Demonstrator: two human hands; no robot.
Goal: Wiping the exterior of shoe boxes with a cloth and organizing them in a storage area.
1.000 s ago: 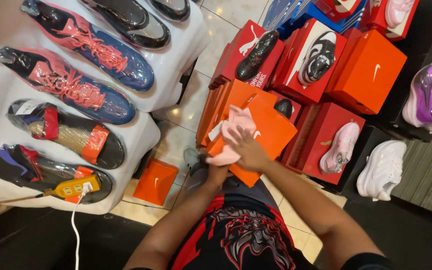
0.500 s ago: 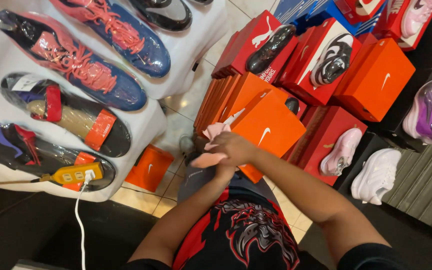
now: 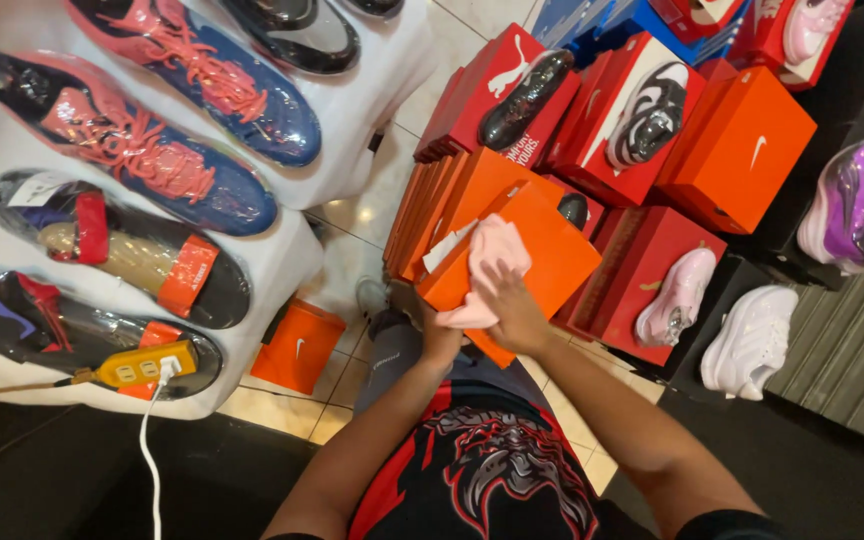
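— What have you got in your hands?

— My right hand presses a pink cloth flat on the orange shoebox in front of me. My left hand grips the box's near edge, I think; its fingers are partly hidden.

— And around it?

— More orange boxes stand to its left, red boxes right and beyond. A white table of wrapped shoes lies far left.

Pink cloth on an orange box; red boxes behind; white table; blue shoes with red laces.
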